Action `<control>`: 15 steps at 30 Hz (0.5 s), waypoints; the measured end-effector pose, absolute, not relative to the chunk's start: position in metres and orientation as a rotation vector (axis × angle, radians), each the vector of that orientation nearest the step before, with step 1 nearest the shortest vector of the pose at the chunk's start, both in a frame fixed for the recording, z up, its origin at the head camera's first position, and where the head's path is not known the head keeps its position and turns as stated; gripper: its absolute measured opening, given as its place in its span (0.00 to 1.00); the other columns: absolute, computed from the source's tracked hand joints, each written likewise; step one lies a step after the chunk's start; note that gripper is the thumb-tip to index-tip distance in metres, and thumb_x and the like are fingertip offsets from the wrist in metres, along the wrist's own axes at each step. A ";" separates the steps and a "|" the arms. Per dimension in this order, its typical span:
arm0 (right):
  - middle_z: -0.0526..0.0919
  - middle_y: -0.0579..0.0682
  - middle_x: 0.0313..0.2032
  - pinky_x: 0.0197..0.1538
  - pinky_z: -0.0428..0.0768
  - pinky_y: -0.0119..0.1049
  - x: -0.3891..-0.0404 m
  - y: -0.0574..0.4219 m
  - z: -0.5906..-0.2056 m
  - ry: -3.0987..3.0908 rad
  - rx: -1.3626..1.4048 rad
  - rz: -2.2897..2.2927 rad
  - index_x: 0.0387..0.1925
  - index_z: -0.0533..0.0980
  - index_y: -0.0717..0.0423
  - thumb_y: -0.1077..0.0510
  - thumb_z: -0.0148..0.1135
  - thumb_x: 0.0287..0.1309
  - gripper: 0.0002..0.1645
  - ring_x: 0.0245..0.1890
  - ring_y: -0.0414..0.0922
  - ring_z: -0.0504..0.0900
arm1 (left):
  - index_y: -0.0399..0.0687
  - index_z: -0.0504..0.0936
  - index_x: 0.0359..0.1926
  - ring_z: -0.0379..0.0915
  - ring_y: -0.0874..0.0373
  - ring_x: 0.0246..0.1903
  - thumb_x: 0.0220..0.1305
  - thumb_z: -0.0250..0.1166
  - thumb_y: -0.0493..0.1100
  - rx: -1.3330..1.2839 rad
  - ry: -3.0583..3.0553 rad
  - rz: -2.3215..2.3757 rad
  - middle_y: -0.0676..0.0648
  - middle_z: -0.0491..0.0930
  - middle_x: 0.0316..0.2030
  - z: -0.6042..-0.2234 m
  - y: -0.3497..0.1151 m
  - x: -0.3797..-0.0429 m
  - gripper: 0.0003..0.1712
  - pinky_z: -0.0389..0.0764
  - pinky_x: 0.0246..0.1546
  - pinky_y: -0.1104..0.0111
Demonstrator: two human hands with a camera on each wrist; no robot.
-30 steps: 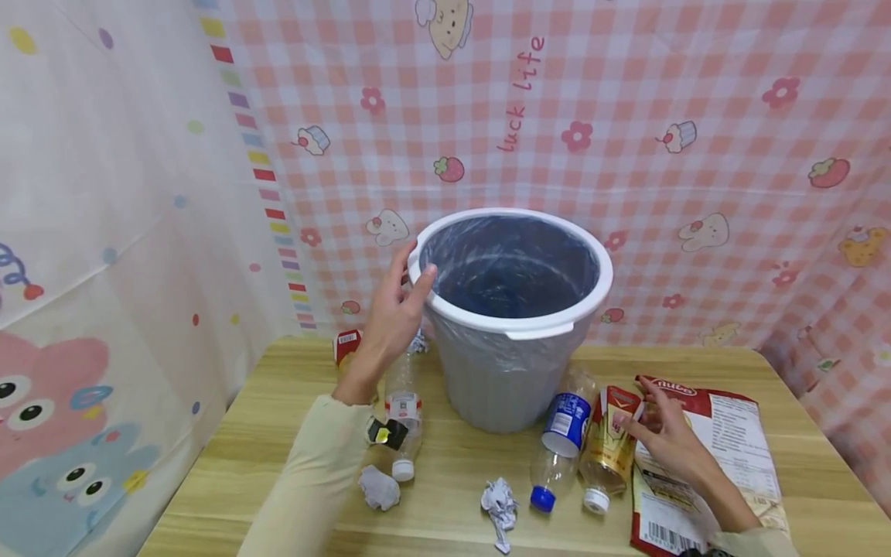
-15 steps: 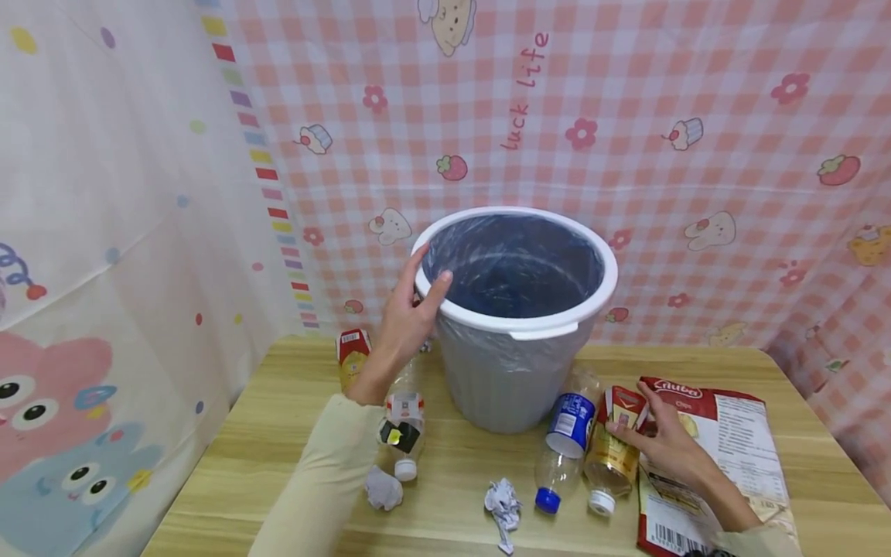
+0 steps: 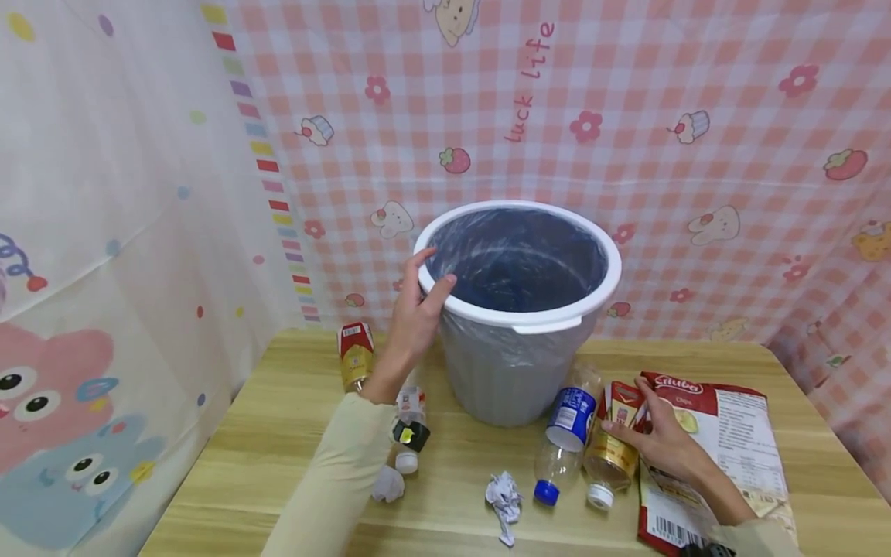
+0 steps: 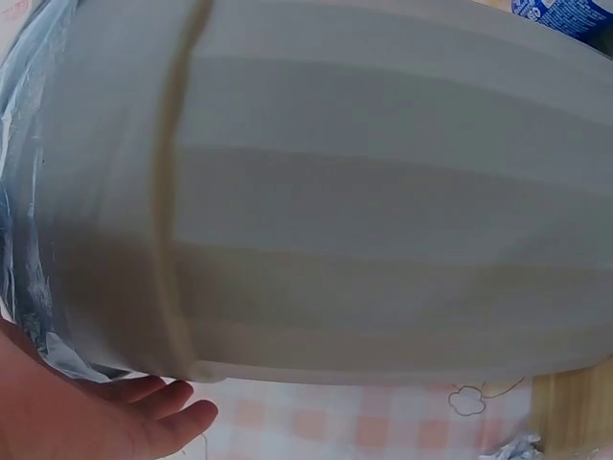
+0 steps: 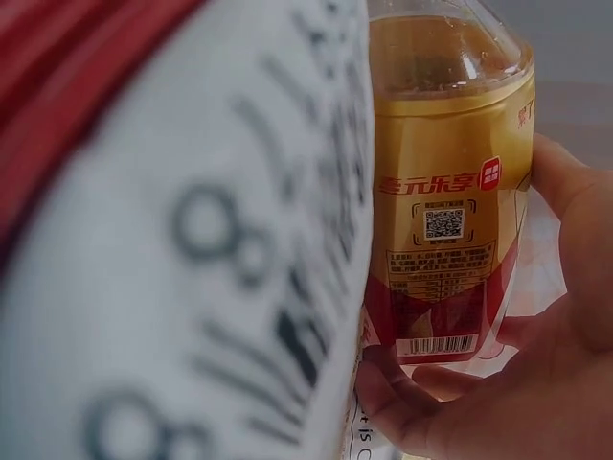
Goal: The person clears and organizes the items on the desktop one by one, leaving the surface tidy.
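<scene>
A grey bin [image 3: 504,379] with a white rim and clear plastic liner stands upright on the table. My left hand [image 3: 409,329] grips its left rim, thumb on the near side; the left wrist view shows the fingertips [image 4: 198,415] beside the bin's wall. On the right, my right hand [image 3: 664,449] holds a clear bottle with a red and gold label [image 3: 614,455], thumb across the label. That bottle lies with its white cap toward me; some amber liquid shows inside it in the right wrist view. A red and white chips bag [image 3: 741,433] lies beside this hand.
A blue-labelled bottle [image 3: 572,418] lies between the bin and the held bottle. Crumpled paper [image 3: 504,499] lies in front, with another ball [image 3: 388,485] further left. Partly behind my left arm are a white-capped bottle [image 3: 407,463] and a red-gold one [image 3: 357,362].
My right hand has closed from a looser pose around the red and gold bottle. My left hand stays on the rim, its thumb slightly further over it. The head view has shifted a little.
</scene>
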State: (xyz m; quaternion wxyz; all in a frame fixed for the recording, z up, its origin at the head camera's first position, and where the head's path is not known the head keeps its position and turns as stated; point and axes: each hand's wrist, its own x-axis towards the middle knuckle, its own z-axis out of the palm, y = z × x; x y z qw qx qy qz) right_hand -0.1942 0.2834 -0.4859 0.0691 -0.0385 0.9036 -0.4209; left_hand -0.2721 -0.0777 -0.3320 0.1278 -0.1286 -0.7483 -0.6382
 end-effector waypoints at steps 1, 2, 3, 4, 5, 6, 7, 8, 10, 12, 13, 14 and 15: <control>0.51 0.78 0.69 0.58 0.69 0.69 -0.194 0.283 -0.486 2.720 -0.111 -1.269 0.76 0.33 0.65 0.41 0.63 0.63 0.63 0.64 0.77 0.61 | 0.54 0.61 0.72 0.61 0.46 0.68 0.69 0.59 0.51 -0.380 -2.166 -1.863 0.39 0.60 0.71 -0.332 -0.077 -0.273 0.33 0.60 0.70 0.57; 0.51 0.78 0.69 0.58 0.69 0.69 -0.194 0.283 -0.485 2.721 -0.104 -1.267 0.76 0.33 0.65 0.41 0.63 0.63 0.63 0.64 0.77 0.61 | 0.53 0.62 0.71 0.61 0.46 0.68 0.69 0.59 0.51 -0.383 -2.160 -1.869 0.39 0.60 0.71 -0.332 -0.077 -0.273 0.33 0.60 0.70 0.57; 0.52 0.78 0.68 0.58 0.69 0.69 -0.194 0.283 -0.485 2.722 -0.098 -1.262 0.76 0.33 0.65 0.41 0.63 0.63 0.63 0.64 0.77 0.61 | 0.54 0.62 0.71 0.60 0.46 0.68 0.69 0.59 0.51 -0.382 -2.162 -1.872 0.39 0.60 0.71 -0.332 -0.077 -0.273 0.33 0.60 0.70 0.56; 0.53 0.78 0.68 0.58 0.68 0.69 -0.194 0.283 -0.485 2.723 -0.096 -1.263 0.76 0.33 0.66 0.41 0.63 0.63 0.63 0.64 0.77 0.61 | 0.54 0.62 0.71 0.61 0.47 0.68 0.69 0.59 0.52 -0.376 -2.166 -1.871 0.39 0.60 0.71 -0.333 -0.077 -0.273 0.33 0.60 0.70 0.56; 0.53 0.78 0.68 0.58 0.68 0.69 -0.194 0.283 -0.485 2.723 -0.094 -1.263 0.76 0.33 0.66 0.41 0.63 0.63 0.64 0.64 0.76 0.61 | 0.55 0.62 0.71 0.61 0.47 0.68 0.68 0.59 0.52 -0.370 -2.172 -1.868 0.39 0.60 0.71 -0.333 -0.077 -0.273 0.32 0.60 0.70 0.55; 0.53 0.78 0.68 0.58 0.68 0.69 -0.195 0.283 -0.485 2.722 -0.092 -1.262 0.76 0.33 0.66 0.41 0.63 0.63 0.64 0.65 0.76 0.60 | 0.56 0.62 0.71 0.61 0.48 0.68 0.68 0.59 0.52 -0.360 -2.178 -1.862 0.39 0.60 0.71 -0.333 -0.077 -0.272 0.32 0.60 0.70 0.55; 0.53 0.78 0.68 0.59 0.68 0.69 -0.195 0.282 -0.485 2.720 -0.092 -1.262 0.76 0.33 0.66 0.41 0.63 0.62 0.64 0.65 0.76 0.60 | 0.56 0.62 0.71 0.61 0.48 0.68 0.69 0.58 0.52 -0.352 -2.184 -1.859 0.40 0.60 0.71 -0.333 -0.077 -0.272 0.32 0.60 0.70 0.55; 0.53 0.78 0.68 0.59 0.67 0.70 -0.195 0.282 -0.485 2.718 -0.093 -1.263 0.76 0.33 0.67 0.41 0.63 0.62 0.64 0.66 0.76 0.59 | 0.56 0.62 0.71 0.61 0.49 0.68 0.69 0.58 0.53 -0.345 -2.191 -1.851 0.40 0.60 0.71 -0.333 -0.077 -0.272 0.32 0.60 0.70 0.55; 0.55 0.78 0.68 0.59 0.67 0.70 -0.195 0.281 -0.484 2.716 -0.097 -1.269 0.76 0.33 0.67 0.41 0.64 0.62 0.64 0.66 0.76 0.59 | 0.57 0.62 0.70 0.61 0.49 0.68 0.69 0.57 0.53 -0.329 -2.207 -1.828 0.41 0.61 0.71 -0.333 -0.077 -0.271 0.31 0.60 0.70 0.55; 0.57 0.77 0.67 0.60 0.66 0.70 -0.195 0.280 -0.484 2.723 -0.101 -1.273 0.75 0.35 0.68 0.41 0.64 0.62 0.63 0.66 0.75 0.60 | 0.57 0.62 0.70 0.61 0.50 0.68 0.68 0.57 0.54 -0.317 -2.219 -1.811 0.41 0.61 0.71 -0.333 -0.077 -0.271 0.31 0.60 0.70 0.55; 0.58 0.77 0.67 0.60 0.66 0.69 -0.196 0.280 -0.484 2.730 -0.104 -1.277 0.75 0.36 0.69 0.41 0.65 0.62 0.63 0.65 0.74 0.61 | 0.58 0.63 0.70 0.61 0.50 0.68 0.68 0.57 0.54 -0.313 -2.223 -1.806 0.41 0.61 0.71 -0.333 -0.077 -0.271 0.31 0.60 0.70 0.55; 0.59 0.76 0.66 0.60 0.66 0.69 -0.196 0.279 -0.484 2.736 -0.104 -1.282 0.75 0.37 0.69 0.42 0.65 0.61 0.62 0.65 0.74 0.62 | 0.58 0.63 0.70 0.61 0.50 0.68 0.68 0.56 0.55 -0.311 -2.225 -1.803 0.41 0.61 0.71 -0.333 -0.077 -0.270 0.31 0.60 0.70 0.54; 0.61 0.76 0.65 0.60 0.67 0.69 -0.196 0.279 -0.484 2.738 -0.105 -1.291 0.75 0.38 0.70 0.42 0.66 0.61 0.62 0.64 0.73 0.64 | 0.59 0.63 0.69 0.61 0.50 0.68 0.68 0.56 0.55 -0.305 -2.226 -1.799 0.41 0.61 0.71 -0.333 -0.077 -0.270 0.31 0.60 0.70 0.54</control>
